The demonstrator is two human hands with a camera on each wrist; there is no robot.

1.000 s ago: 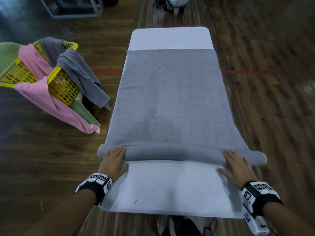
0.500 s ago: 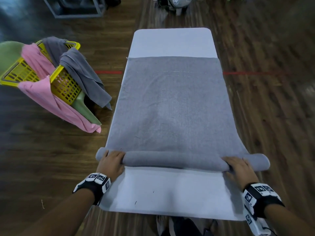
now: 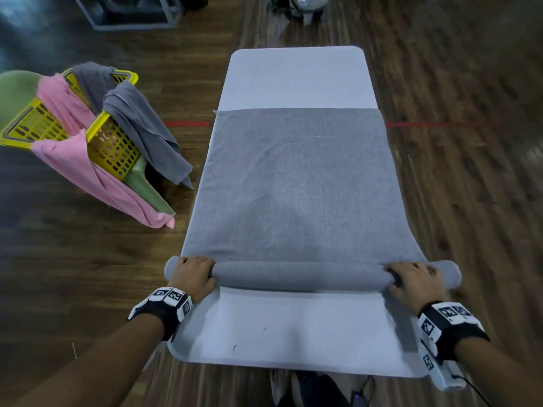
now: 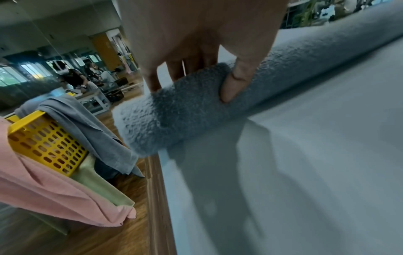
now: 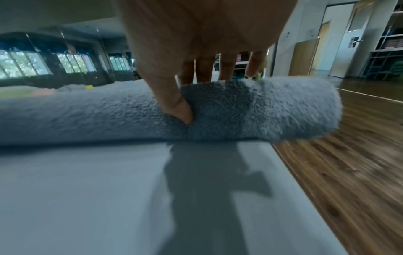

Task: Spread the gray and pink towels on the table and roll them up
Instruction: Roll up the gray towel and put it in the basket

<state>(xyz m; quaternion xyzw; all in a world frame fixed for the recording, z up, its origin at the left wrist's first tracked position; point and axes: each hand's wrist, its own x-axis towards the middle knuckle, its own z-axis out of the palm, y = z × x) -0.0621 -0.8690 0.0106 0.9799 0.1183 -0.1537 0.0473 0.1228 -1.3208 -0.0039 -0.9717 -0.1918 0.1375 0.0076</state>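
Note:
A gray towel (image 3: 299, 183) lies spread along the white table (image 3: 296, 327), its near end wound into a roll (image 3: 299, 276). My left hand (image 3: 194, 273) grips the roll's left end, fingers over the top and thumb (image 4: 234, 86) pressed into its near side. My right hand (image 3: 411, 279) grips the right end (image 5: 272, 107) the same way, thumb (image 5: 176, 105) on the near side. Both roll ends stick out past the table's edges. More gray towels (image 3: 141, 121) and pink towels (image 3: 88, 171) hang over a yellow basket (image 3: 111, 148) at the left.
The yellow basket sits on a green chair (image 3: 141, 183) on the wooden floor (image 3: 470, 201), close to the table's left edge. A red line (image 3: 435, 124) crosses the floor. A grey frame (image 3: 132, 13) stands at the far left. Bare table shows beyond the towel (image 3: 296, 77).
Both hands have gone from lying flat against the roll to curling over it. The roll has grown thicker and moved a little away from me.

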